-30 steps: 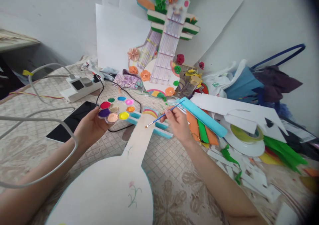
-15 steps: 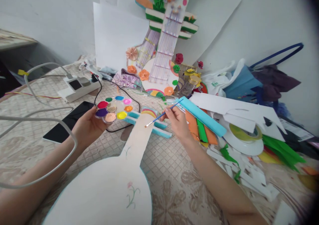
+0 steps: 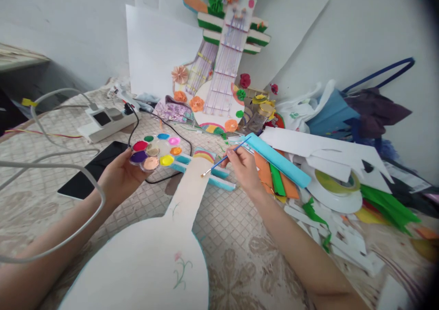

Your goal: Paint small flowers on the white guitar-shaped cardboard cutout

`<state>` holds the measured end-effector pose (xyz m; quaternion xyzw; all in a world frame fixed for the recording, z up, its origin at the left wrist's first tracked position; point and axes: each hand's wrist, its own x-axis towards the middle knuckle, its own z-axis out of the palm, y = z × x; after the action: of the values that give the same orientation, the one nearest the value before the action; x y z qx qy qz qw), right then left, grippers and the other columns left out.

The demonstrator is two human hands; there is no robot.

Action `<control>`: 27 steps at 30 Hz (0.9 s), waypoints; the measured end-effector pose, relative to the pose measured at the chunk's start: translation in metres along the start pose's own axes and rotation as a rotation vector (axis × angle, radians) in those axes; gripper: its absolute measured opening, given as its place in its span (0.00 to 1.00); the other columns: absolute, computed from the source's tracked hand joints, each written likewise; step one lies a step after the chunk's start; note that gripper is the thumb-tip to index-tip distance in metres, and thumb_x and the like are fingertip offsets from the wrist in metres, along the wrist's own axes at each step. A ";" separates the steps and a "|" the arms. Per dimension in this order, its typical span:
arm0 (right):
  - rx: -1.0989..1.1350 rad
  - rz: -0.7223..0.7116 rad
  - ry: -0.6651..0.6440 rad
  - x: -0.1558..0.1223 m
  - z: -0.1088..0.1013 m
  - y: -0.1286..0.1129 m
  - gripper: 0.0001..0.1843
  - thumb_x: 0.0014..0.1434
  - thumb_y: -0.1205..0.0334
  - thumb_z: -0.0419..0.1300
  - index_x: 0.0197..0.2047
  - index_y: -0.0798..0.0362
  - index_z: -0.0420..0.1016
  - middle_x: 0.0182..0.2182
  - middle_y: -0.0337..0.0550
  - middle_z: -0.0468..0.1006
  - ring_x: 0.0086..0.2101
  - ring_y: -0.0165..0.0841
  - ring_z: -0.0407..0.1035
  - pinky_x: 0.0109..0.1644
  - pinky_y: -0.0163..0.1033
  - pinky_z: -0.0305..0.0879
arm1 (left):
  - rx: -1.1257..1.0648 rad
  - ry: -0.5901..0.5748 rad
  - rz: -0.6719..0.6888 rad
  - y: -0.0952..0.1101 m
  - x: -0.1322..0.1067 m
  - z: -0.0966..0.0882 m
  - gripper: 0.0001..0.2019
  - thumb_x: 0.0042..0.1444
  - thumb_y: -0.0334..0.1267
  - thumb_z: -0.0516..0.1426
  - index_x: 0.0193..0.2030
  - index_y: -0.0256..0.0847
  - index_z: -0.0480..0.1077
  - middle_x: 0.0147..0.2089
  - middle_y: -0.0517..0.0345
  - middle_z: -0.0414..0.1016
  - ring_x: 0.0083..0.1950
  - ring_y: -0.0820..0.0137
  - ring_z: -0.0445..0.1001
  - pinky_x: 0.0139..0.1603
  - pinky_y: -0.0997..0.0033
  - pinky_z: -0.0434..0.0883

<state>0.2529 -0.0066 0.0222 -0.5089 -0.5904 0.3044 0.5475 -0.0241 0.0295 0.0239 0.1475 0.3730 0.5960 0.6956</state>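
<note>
My left hand (image 3: 121,173) grips the edge of a flower-shaped paint palette (image 3: 162,146), whose wells hold red, purple, green, blue, pink, orange, yellow and peach paint. In my right hand (image 3: 242,166) is a thin blue paintbrush (image 3: 222,159), its bristles pointing left over the neck of a white instrument-shaped cutout (image 3: 137,259); I cannot tell whether they touch it. A rainbow band and blue-edged pegs mark the cutout's far end. On its body is a painted pink flower with a green stem, and a small green sprig shows on the neck.
Decorated model instruments (image 3: 224,63) lean against the wall. A black tablet (image 3: 92,168) lies beneath my left hand, near a power strip (image 3: 106,122) and looping white cable (image 3: 98,186). To the right are a blue paper roll (image 3: 277,159), tape (image 3: 338,182) and paper scraps.
The brush tip has shifted slightly to the right over the neck. My left hand still holds the palette, and the whole view has moved a little.
</note>
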 end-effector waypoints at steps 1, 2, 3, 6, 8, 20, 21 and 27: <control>0.031 0.000 0.000 -0.001 0.001 0.000 0.14 0.64 0.50 0.56 0.33 0.51 0.69 0.21 0.36 0.75 0.25 0.31 0.72 0.34 0.38 0.69 | -0.005 0.005 -0.001 0.000 0.000 0.000 0.16 0.67 0.32 0.44 0.42 0.31 0.73 0.33 0.49 0.83 0.33 0.63 0.82 0.32 0.63 0.81; 0.055 0.002 -0.008 -0.001 0.003 0.000 0.14 0.64 0.50 0.56 0.33 0.51 0.69 0.22 0.36 0.75 0.26 0.31 0.72 0.34 0.38 0.69 | -0.011 0.010 -0.003 0.000 0.000 0.000 0.16 0.67 0.32 0.44 0.43 0.31 0.73 0.33 0.50 0.83 0.33 0.63 0.82 0.32 0.63 0.81; 0.066 0.005 -0.022 -0.001 0.004 0.000 0.14 0.64 0.50 0.56 0.33 0.51 0.69 0.22 0.36 0.75 0.26 0.31 0.72 0.35 0.38 0.69 | -0.016 0.015 -0.006 -0.001 0.001 -0.001 0.16 0.67 0.32 0.44 0.44 0.31 0.72 0.33 0.50 0.83 0.33 0.63 0.82 0.32 0.62 0.81; 0.013 0.008 -0.056 -0.001 0.003 0.000 0.15 0.63 0.49 0.56 0.32 0.51 0.69 0.22 0.36 0.75 0.25 0.31 0.72 0.34 0.38 0.69 | -0.030 0.030 -0.013 -0.001 0.003 -0.003 0.15 0.67 0.32 0.46 0.49 0.30 0.72 0.34 0.49 0.83 0.33 0.63 0.82 0.33 0.62 0.81; -0.050 0.000 -0.036 0.000 0.000 0.000 0.15 0.63 0.49 0.56 0.31 0.51 0.69 0.20 0.36 0.74 0.24 0.31 0.71 0.32 0.37 0.68 | -0.035 0.030 -0.018 -0.001 0.003 -0.004 0.16 0.66 0.32 0.46 0.51 0.31 0.72 0.34 0.49 0.83 0.34 0.63 0.82 0.34 0.62 0.81; -0.043 0.019 -0.008 -0.001 0.001 0.000 0.15 0.63 0.51 0.55 0.30 0.51 0.68 0.19 0.35 0.73 0.22 0.30 0.70 0.30 0.36 0.67 | 0.000 0.000 -0.009 0.000 0.001 -0.002 0.16 0.67 0.33 0.44 0.41 0.33 0.73 0.33 0.51 0.83 0.33 0.64 0.82 0.34 0.64 0.81; -0.044 0.015 0.015 -0.001 0.001 0.000 0.15 0.64 0.51 0.55 0.30 0.51 0.68 0.18 0.35 0.72 0.22 0.30 0.70 0.30 0.36 0.67 | -0.001 0.004 -0.013 0.000 0.001 -0.002 0.16 0.67 0.33 0.45 0.42 0.33 0.73 0.33 0.51 0.83 0.33 0.65 0.82 0.34 0.64 0.81; 0.021 -0.015 -0.043 -0.004 0.006 -0.004 0.14 0.64 0.50 0.55 0.32 0.50 0.69 0.21 0.36 0.75 0.24 0.31 0.72 0.33 0.38 0.69 | -0.038 0.037 -0.026 0.000 0.001 -0.002 0.15 0.66 0.32 0.46 0.47 0.33 0.73 0.32 0.51 0.83 0.33 0.64 0.82 0.35 0.64 0.81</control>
<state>0.2457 -0.0108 0.0233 -0.4921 -0.6027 0.3173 0.5421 -0.0249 0.0298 0.0222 0.1184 0.3764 0.5963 0.6991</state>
